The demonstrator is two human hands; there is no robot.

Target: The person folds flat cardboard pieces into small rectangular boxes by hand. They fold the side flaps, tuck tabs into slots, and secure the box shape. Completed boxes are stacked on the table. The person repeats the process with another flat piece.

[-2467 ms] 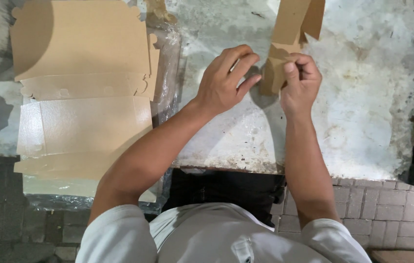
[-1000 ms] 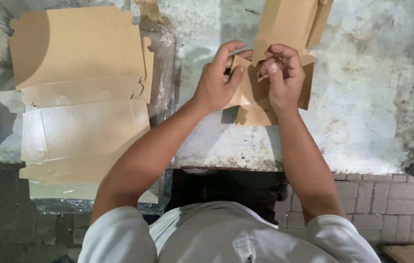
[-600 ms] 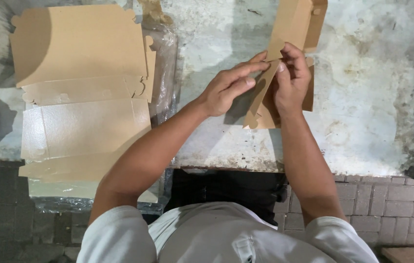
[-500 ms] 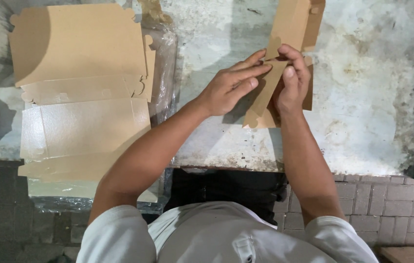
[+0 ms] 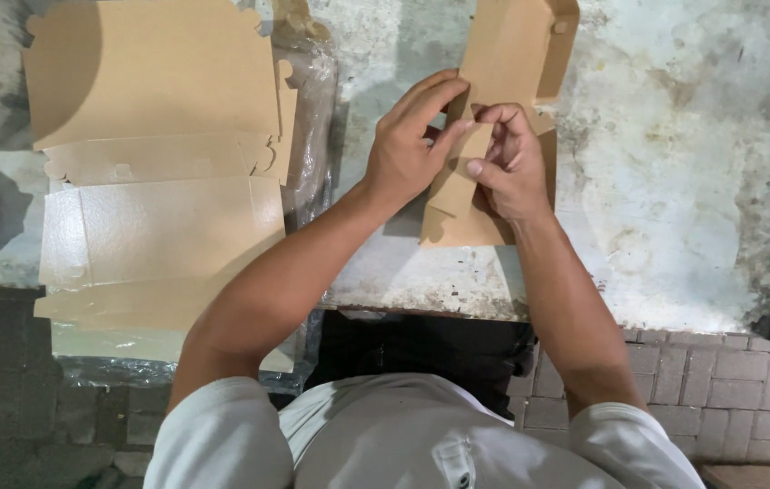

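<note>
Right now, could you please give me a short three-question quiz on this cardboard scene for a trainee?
1. True or false: both hands grip the same cardboard piece.
2. On which side of the person does the stack of flat cardboard blanks lie?
3. The worn surface is: A wood, B pale stone-like slab, C glass.

Key:
1. True: the left hand and right hand pinch the folded cardboard piece.
2. The person's left, where the stack of flat blanks lies on clear plastic.
3. B, the pale slab.

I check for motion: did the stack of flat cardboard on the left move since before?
No. The stack of flat cardboard lies at the same place on the table.
</note>
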